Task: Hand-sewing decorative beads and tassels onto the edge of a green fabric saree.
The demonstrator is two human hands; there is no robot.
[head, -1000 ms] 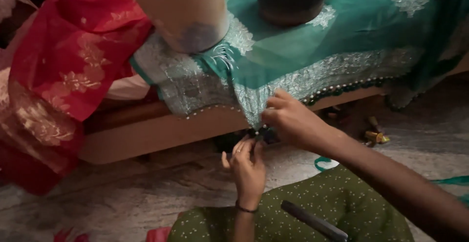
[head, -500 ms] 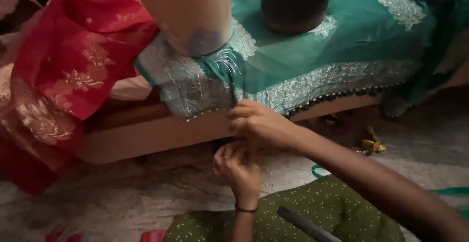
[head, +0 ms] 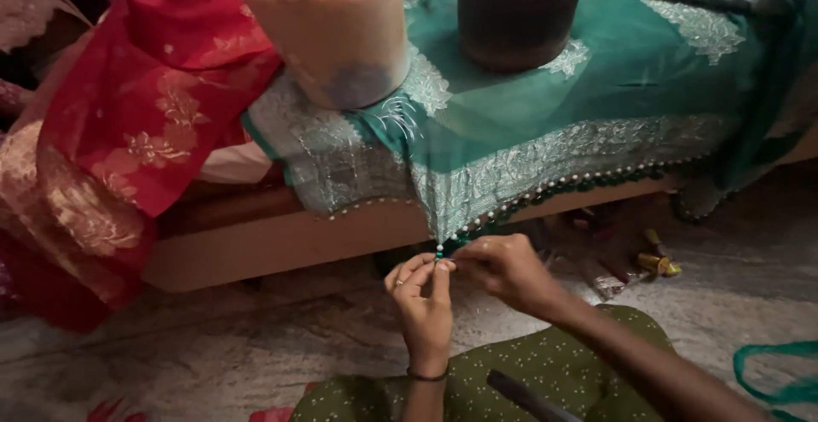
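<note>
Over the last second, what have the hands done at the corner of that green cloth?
The right hand came down from the beaded border to meet the left hand just below the hanging corner of the green cloth; both now pinch at its bead fringe. The pale container and dark pot stayed put.

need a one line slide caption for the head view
Both hands, left hand and right hand, pinch the beaded corner of a teal embroidered cloth draped over a low wooden platform.

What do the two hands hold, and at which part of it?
Both the left hand and the right hand pinch the hanging corner tip of the green cloth, at its beaded edge. Whether a needle is held cannot be told.
</note>
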